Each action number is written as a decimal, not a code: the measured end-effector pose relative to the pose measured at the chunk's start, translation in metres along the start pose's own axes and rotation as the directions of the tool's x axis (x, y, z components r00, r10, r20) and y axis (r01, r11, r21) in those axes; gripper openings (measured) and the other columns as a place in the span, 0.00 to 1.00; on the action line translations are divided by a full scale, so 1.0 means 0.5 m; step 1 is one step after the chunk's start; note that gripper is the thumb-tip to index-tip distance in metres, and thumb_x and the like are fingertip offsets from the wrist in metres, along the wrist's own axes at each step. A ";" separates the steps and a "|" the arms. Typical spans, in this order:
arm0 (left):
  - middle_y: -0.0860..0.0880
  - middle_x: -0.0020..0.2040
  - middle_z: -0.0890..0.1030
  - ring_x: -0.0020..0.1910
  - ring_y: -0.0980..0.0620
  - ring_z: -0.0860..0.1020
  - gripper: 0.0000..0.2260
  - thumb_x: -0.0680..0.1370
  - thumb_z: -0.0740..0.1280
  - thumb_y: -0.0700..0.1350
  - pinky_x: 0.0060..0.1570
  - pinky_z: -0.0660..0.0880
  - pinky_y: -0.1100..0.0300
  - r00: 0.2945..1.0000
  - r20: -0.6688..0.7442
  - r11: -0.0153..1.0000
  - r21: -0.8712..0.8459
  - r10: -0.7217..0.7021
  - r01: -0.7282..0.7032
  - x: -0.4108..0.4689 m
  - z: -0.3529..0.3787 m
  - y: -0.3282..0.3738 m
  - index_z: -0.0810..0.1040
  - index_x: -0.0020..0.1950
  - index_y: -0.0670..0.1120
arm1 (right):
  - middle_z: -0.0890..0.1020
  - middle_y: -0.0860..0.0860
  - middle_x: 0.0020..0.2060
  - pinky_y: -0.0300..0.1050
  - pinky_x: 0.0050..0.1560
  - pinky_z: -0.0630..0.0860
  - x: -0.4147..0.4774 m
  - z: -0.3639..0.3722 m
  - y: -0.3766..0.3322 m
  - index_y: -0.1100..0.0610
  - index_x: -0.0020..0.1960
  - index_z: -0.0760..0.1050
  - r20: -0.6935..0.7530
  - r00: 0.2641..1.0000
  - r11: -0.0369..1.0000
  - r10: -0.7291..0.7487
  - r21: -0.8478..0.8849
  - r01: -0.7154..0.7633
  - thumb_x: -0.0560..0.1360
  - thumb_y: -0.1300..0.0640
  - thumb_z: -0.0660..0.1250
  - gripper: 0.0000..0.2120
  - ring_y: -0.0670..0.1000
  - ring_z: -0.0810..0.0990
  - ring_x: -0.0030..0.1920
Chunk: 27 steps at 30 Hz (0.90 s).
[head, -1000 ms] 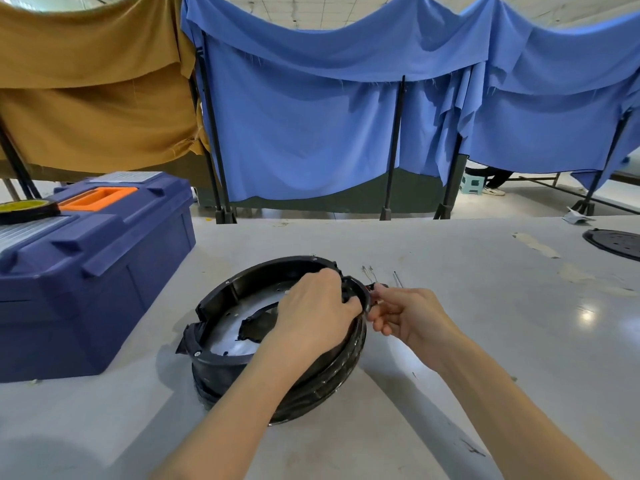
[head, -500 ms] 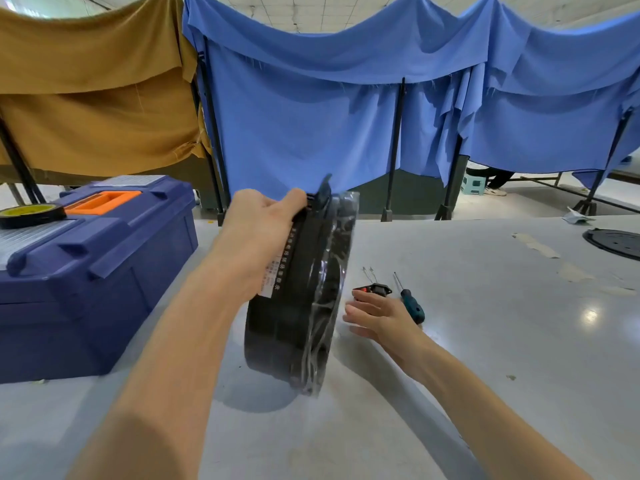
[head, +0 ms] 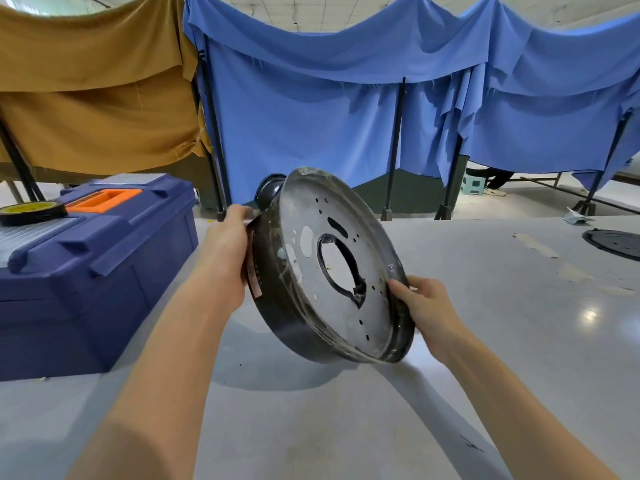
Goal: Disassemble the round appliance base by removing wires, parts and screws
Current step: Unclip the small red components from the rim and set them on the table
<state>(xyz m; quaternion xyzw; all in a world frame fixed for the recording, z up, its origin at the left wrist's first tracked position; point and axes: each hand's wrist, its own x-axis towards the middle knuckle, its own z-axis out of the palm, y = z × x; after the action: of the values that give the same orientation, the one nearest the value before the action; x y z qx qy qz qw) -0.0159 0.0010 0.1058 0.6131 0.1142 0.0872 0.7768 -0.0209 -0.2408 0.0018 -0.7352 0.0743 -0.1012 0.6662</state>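
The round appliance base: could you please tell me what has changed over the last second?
The left hand lifted the round appliance base from lying flat on the table, turning it until tilted with its metal plate facing the camera. The right hand now holds its lower rim. The blue toolbox stayed put.

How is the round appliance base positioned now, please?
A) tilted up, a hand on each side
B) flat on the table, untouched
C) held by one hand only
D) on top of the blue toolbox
A: the round appliance base stands tilted, left hand gripping its left side, right hand its lower right rim.
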 end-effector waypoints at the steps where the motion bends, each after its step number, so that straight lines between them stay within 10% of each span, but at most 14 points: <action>1: 0.52 0.23 0.77 0.18 0.56 0.73 0.14 0.76 0.61 0.53 0.25 0.69 0.64 1.000 -0.023 1.000 0.011 -0.016 0.016 0.005 -0.004 -0.004 0.76 0.35 0.48 | 0.85 0.63 0.43 0.52 0.48 0.78 0.000 -0.009 -0.005 0.66 0.48 0.80 -0.009 1.000 0.999 -0.019 -0.031 0.019 0.79 0.59 0.65 0.11 0.55 0.81 0.40; 10: 0.45 0.48 0.85 0.37 0.49 0.83 0.26 0.73 0.62 0.67 0.31 0.75 0.60 0.985 0.147 0.965 0.256 -0.093 0.053 0.029 -0.047 -0.014 0.82 0.55 0.46 | 0.83 0.65 0.43 0.49 0.44 0.73 -0.001 -0.066 -0.037 0.66 0.45 0.81 0.079 0.995 0.971 -0.058 -0.226 0.075 0.78 0.59 0.66 0.10 0.54 0.79 0.37; 18: 0.41 0.55 0.82 0.56 0.40 0.79 0.23 0.69 0.77 0.53 0.60 0.75 0.45 0.971 0.203 0.819 0.574 -0.128 -0.012 0.013 -0.048 -0.043 0.79 0.57 0.40 | 0.73 0.60 0.30 0.46 0.40 0.66 -0.012 -0.072 -0.056 0.74 0.40 0.74 0.190 0.982 0.916 0.023 -0.397 0.056 0.75 0.61 0.67 0.14 0.52 0.70 0.33; 27: 0.41 0.44 0.84 0.38 0.45 0.81 0.09 0.76 0.72 0.44 0.40 0.78 0.57 0.949 0.217 0.691 0.723 -0.227 0.000 0.041 -0.079 -0.098 0.80 0.48 0.37 | 0.70 0.58 0.32 0.47 0.38 0.64 -0.015 -0.054 -0.056 0.76 0.40 0.71 0.273 0.958 0.881 0.088 -0.470 0.053 0.75 0.62 0.66 0.15 0.53 0.68 0.34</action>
<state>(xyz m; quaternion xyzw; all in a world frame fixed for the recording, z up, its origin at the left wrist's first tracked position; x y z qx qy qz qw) -0.0078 0.0322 0.0479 0.8637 0.0624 -0.1035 0.4892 -0.0354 -0.2622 0.0316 -0.8814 0.0060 0.0335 0.4711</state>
